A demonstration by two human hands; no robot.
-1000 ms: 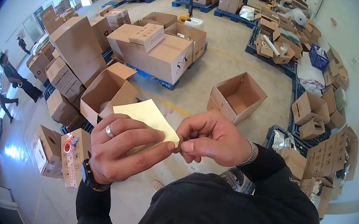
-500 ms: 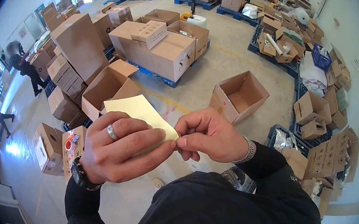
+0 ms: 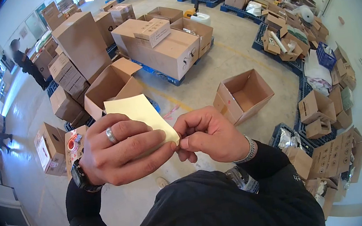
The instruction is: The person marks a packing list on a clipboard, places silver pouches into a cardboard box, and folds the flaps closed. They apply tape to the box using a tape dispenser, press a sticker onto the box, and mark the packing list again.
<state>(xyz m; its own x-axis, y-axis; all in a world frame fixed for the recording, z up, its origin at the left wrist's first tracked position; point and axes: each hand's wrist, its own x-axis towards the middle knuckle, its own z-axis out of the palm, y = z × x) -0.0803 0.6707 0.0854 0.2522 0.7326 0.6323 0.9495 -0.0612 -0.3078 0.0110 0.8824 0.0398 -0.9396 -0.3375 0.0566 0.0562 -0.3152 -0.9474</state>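
Observation:
A pale yellow sheet of paper [image 3: 133, 110], perhaps a sticky-note pad, is held up in front of my chest. My left hand [image 3: 127, 151], with a ring and a wristwatch, is closed round its lower left part, fingers lying across its face. At the paper's lower right corner, my right hand [image 3: 208, 134] pinches the edge between thumb and curled fingers, close against the left thumb. The sheet bends slightly near that corner. My fingers hide its lower portion.
An open cardboard box [image 3: 244, 98] stands on the floor ahead to the right, another open box [image 3: 112, 87] to the left. Large cartons [image 3: 154, 44] sit on a blue pallet. Tape rolls [image 3: 74, 142] lie on a box at left. Two people are at far left.
Both hands keep their grip on the paper with very little movement. The background has shifted slightly, and the people at far left have moved.

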